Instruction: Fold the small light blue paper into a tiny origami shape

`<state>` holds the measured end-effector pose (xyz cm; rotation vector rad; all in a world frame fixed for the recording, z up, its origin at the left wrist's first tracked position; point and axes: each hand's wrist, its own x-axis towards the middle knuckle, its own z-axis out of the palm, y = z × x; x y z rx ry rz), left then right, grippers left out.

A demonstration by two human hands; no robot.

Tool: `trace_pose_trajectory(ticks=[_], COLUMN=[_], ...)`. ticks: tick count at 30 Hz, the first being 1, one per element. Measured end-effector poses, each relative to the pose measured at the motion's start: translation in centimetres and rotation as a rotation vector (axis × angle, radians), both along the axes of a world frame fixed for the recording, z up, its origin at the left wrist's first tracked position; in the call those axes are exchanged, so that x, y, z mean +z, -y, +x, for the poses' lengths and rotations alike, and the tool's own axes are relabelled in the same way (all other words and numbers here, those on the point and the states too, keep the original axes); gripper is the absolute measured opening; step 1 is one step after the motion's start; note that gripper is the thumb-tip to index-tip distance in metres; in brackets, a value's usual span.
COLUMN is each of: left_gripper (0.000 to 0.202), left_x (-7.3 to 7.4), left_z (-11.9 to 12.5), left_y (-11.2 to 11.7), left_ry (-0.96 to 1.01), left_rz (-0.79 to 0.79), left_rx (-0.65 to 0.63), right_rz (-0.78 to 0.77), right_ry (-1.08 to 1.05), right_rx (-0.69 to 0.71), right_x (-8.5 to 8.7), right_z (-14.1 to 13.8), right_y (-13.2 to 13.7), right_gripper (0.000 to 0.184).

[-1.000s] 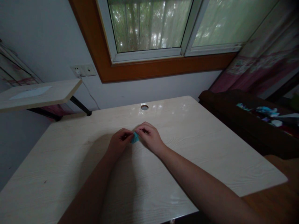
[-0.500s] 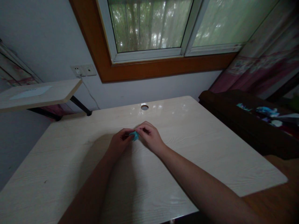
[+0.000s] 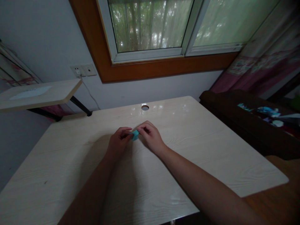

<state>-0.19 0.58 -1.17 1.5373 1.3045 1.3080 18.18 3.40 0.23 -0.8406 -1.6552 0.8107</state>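
A small turquoise piece that looks like folded paper (image 3: 135, 135) is held between my two hands, over the middle of the pale wood-grain table (image 3: 187, 134). My left hand (image 3: 119, 140) pinches its left side with thumb and fingers. On the other side, my right hand (image 3: 150, 135) has thumb and forefinger closed at its upper right edge. The fingers cover part of the piece, so its full shape is hidden.
At the back left a raised shelf (image 3: 47, 92) on black legs carries a white sheet (image 3: 30, 92). A round cable hole (image 3: 145, 107) lies near the table's back edge. Beyond the right edge is dark brown furniture (image 3: 234, 118) with colourful items on it.
The turquoise piece has turned slightly and shows a flatter face between the hands. My left fingers have shifted a little to the left; my right hand has barely moved.
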Motion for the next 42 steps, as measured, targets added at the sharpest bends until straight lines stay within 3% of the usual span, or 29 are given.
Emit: trace_pose_trajectory(ticks=[9,21,26,36,42], left_gripper=[0.027,0.023,0.019,0.015,0.011], left_x=[0.56,0.24,0.24,0.62,0.62], left_z=[-0.03,-0.19,-0.2,0.14,0.09], left_y=[0.39,0.47,0.5,0.51,0.61], left_ry=[-0.41,-0.713,-0.707,-0.485,-0.518], left_rz=[0.204,0.422,0.439,0.332,0.344], left_rx=[0.161,0.148,0.12,0.134,0.092], right_rz=[0.106,0.242,0.264,0.244,0.239], right_ry=[0.124,0.259,0.288,0.261,0.26], right_rx=[0.071,0.059,0.054,0.071,0.068], right_x=[-0.2,-0.35,-0.18,-0.26,-0.39], right_z=[-0.05,0.16,0.2,0.11,0.12], right_y=[-0.05,-0.06,0.05,0.02,-0.08], right_gripper=[0.01,0.012,0.011,0.01,0.007])
